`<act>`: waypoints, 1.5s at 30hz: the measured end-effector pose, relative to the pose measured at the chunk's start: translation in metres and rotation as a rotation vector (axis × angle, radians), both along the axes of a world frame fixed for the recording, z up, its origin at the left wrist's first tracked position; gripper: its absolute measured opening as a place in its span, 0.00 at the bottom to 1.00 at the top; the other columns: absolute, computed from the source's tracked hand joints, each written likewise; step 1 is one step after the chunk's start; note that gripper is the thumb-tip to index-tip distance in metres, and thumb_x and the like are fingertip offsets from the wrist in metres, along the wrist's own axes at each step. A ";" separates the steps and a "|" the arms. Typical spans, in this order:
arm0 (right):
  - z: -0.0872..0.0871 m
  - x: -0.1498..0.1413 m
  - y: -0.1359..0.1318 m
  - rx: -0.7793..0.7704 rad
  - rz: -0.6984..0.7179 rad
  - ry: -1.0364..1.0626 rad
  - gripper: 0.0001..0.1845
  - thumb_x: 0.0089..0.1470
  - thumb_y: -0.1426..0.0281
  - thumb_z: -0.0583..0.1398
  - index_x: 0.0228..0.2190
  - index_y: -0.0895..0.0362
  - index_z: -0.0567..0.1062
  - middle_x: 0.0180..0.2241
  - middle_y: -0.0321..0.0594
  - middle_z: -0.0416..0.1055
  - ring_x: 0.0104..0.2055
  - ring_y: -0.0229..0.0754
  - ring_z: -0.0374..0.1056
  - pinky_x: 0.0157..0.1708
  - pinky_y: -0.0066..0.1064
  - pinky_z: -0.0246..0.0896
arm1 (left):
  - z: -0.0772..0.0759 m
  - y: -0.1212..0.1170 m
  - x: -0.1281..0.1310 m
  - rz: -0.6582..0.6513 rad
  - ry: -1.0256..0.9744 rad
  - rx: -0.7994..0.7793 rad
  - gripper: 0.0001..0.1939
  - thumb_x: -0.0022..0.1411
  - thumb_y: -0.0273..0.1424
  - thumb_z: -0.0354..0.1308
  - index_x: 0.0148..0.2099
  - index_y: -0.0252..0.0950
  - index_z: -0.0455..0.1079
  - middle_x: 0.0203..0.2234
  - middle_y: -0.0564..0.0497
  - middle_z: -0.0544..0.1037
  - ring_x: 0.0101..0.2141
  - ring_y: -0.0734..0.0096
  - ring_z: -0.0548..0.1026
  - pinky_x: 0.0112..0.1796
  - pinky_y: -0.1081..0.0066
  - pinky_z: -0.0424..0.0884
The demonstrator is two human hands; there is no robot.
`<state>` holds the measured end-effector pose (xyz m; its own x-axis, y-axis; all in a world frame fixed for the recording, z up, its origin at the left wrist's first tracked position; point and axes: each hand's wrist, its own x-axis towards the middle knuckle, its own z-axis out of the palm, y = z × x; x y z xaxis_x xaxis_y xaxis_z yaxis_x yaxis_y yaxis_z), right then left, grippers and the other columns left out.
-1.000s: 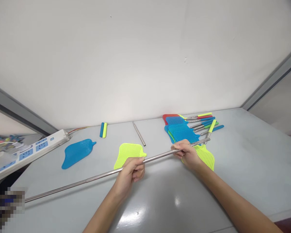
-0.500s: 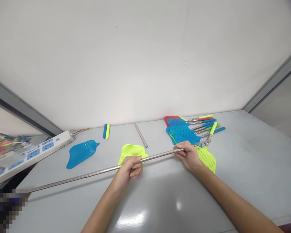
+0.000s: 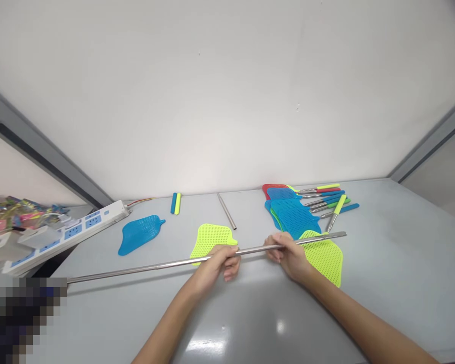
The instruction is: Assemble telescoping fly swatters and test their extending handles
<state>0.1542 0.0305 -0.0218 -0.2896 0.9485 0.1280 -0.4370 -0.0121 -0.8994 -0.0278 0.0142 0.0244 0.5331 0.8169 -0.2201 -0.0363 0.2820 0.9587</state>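
Note:
A long telescopic metal rod (image 3: 136,269) stretches across the table, drawn out and slightly tilted, its right end higher in view. My left hand (image 3: 220,262) is closed around its middle, in front of a yellow fly swatter head (image 3: 213,237). Further right, my right hand (image 3: 287,253) grips the same rod near its right end. Behind that hand lies a yellow fly swatter (image 3: 324,258) with a yellow handle. The rod's left end meets a blurred-out area, so its tip cannot be made out.
A blue swatter head (image 3: 141,235) lies at the left, beside a white power strip (image 3: 79,230). Near the wall are blue (image 3: 173,203) and yellow handle grips (image 3: 178,203) and a short metal rod (image 3: 226,211). Several swatters (image 3: 298,215) are piled at the right.
The view has shifted, so things on the table appear further right. My hands have come closer together along the rod, which now looks more level.

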 end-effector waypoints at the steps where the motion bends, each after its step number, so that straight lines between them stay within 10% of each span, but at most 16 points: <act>1: -0.001 -0.003 -0.004 0.029 0.050 -0.075 0.23 0.49 0.65 0.51 0.08 0.59 0.60 0.09 0.32 0.49 0.14 0.31 0.47 0.16 0.28 0.37 | -0.001 -0.002 0.004 -0.029 0.009 -0.002 0.18 0.58 0.33 0.40 0.17 0.37 0.46 0.10 0.57 0.54 0.15 0.78 0.53 0.21 0.73 0.52; 8: 0.001 -0.019 -0.021 -0.026 0.302 -0.196 0.21 0.49 0.62 0.53 0.12 0.60 0.65 0.09 0.31 0.52 0.13 0.30 0.47 0.15 0.25 0.40 | -0.010 -0.011 0.019 -0.035 0.052 0.083 0.20 0.58 0.33 0.40 0.15 0.35 0.54 0.12 0.54 0.59 0.22 0.74 0.62 0.31 0.72 0.60; 25: 0.013 -0.006 -0.003 -0.392 -0.252 0.505 0.19 0.44 0.70 0.52 0.07 0.58 0.57 0.07 0.30 0.46 0.11 0.30 0.45 0.14 0.26 0.37 | -0.006 0.005 0.000 0.333 -0.078 0.057 0.15 0.57 0.36 0.44 0.22 0.34 0.60 0.16 0.53 0.64 0.20 0.75 0.62 0.23 0.74 0.58; 45: 0.005 -0.023 -0.018 -0.287 0.121 -0.067 0.23 0.49 0.60 0.51 0.12 0.62 0.67 0.07 0.30 0.51 0.11 0.30 0.50 0.15 0.25 0.44 | -0.015 -0.003 0.013 0.133 -0.062 0.028 0.18 0.58 0.37 0.42 0.22 0.32 0.61 0.17 0.52 0.64 0.20 0.75 0.63 0.25 0.73 0.59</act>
